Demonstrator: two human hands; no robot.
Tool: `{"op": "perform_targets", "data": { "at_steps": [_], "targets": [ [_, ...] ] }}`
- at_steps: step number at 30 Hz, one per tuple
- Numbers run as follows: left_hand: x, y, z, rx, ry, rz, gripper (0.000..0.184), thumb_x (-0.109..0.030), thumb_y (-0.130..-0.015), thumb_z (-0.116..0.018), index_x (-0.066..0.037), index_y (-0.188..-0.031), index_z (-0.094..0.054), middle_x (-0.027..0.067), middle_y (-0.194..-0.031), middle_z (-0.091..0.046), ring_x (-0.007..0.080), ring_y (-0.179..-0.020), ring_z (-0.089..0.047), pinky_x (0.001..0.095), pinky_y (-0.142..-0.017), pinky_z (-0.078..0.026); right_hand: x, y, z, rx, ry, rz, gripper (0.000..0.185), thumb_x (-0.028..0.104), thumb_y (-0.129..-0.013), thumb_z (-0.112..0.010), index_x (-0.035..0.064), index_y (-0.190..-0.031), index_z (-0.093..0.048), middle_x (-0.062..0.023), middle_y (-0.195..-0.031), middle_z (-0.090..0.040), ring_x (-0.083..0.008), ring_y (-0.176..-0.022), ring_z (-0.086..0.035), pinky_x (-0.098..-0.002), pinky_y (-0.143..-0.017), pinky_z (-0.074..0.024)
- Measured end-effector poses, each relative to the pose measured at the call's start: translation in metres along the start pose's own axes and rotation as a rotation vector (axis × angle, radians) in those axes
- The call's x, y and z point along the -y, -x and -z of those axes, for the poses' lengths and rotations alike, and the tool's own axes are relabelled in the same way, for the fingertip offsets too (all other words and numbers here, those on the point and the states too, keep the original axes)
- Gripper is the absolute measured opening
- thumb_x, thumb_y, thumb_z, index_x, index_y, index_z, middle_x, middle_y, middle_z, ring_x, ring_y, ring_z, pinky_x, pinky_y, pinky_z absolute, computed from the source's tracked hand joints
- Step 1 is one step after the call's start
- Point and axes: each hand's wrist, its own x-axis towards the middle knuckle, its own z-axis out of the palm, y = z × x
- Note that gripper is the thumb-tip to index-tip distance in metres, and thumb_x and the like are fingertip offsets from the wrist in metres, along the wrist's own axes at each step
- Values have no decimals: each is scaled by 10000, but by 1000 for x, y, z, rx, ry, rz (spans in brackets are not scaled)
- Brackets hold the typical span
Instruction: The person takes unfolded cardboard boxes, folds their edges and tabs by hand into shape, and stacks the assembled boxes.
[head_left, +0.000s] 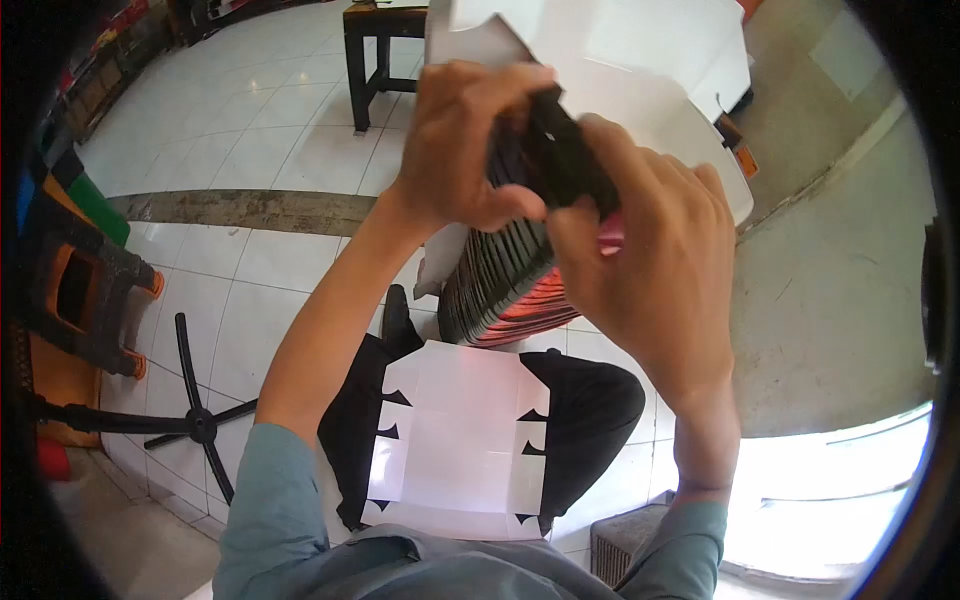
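My left hand and my right hand are raised in front of me, one on each side of a dark cardboard box piece. Fingers and thumbs of both hands close on it; motion smears its outline. A pale flap sticks up beyond my left hand, and a bit of pink shows by my right thumb. Just below my hands curves a stack of folded cardboard boxes with dark and red edges. Across my lap lies a flat die-cut cardboard blank, white side up, with notched edges.
A white table or board stands ahead, beyond the stack. On the left are a dark plastic stool and a black star-shaped stand base. A dark-legged bench stands farther off on the tiled floor. A wall rises at right.
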Motion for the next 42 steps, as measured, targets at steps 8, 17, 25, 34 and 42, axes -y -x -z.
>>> {"op": "perform_targets", "data": {
  "at_steps": [8, 17, 25, 34, 42],
  "targets": [
    [5, 12, -9, -43, -104, -49, 733, -697, -917, -378, -82, -1266, -573, -30, -718, -592, 176, -791, -453, 336, -792, -330, -2, 3, -11, -74, 28, -23, 344, 105, -707, -633, 61, -1048, -652, -59, -608, -571, -230, -528, -524, -356, -614, -364],
    [-1, 18, -16, -78, -192, -32, 673, -635, -937, -405, -47, -1235, -543, 6, -739, -569, 183, -777, -458, 352, -763, -334, -8, 8, -15, -144, 32, -37, 378, 121, -706, -630, 77, -1081, -640, -73, -608, -572, -245, -535, -530, -368, -618, -357],
    [-7, 28, -29, -177, -129, 106, 649, -606, -949, -403, -30, -1220, -529, 39, -829, -586, 210, -803, -466, 358, -784, -338, -11, 7, -24, -182, 8, -65, 301, 310, -779, -696, 49, -881, -587, -76, -592, -539, -247, -569, -530, -385, -630, -328],
    [-16, 26, -23, -88, -156, 83, 449, -479, -956, -475, -70, -782, -542, 88, -817, -593, 261, -769, -480, 367, -729, -377, -17, 17, -38, -409, 13, -8, 254, 188, -751, -646, 21, -934, -594, -46, -619, -511, -216, -594, -493, -373, -638, -320],
    [-6, 29, -29, -85, -177, 85, 535, -549, -962, -376, -60, -987, -591, 73, -881, -565, 254, -822, -469, 383, -781, -357, -21, 7, -28, -155, -8, 71, 260, 247, -788, -670, 39, -912, -577, -43, -595, -524, -214, -593, -524, -363, -640, -343]
  ]
}}
